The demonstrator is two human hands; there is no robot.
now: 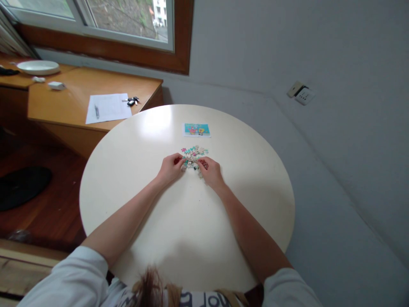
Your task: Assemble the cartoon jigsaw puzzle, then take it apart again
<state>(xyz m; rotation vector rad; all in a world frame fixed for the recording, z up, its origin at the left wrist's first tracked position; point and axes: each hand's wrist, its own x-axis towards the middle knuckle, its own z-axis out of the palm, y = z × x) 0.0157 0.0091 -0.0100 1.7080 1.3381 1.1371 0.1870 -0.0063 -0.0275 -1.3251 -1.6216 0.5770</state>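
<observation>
A small heap of loose jigsaw puzzle pieces point(195, 151), white, teal and pink, lies on the round white table point(134, 170). At the heap's left edge, my left hand point(171, 168) is closed, thumb and forefinger pinched at a puzzle piece. My right hand point(211, 170) is closed in a similar pinch on the right side, also at a piece. The fingertips partly cover these pieces, so their shapes are unclear. Beyond the heap lies a teal picture card point(196, 130) with a pink and a yellow cartoon figure.
A wooden desk point(73, 102) stands at the back left, bearing a sheet of paper point(108, 108), a pen point(97, 111), keys point(131, 101), a small white box point(56, 85) and a white plate point(38, 67). A wall with a socket point(304, 96) borders the table's right side.
</observation>
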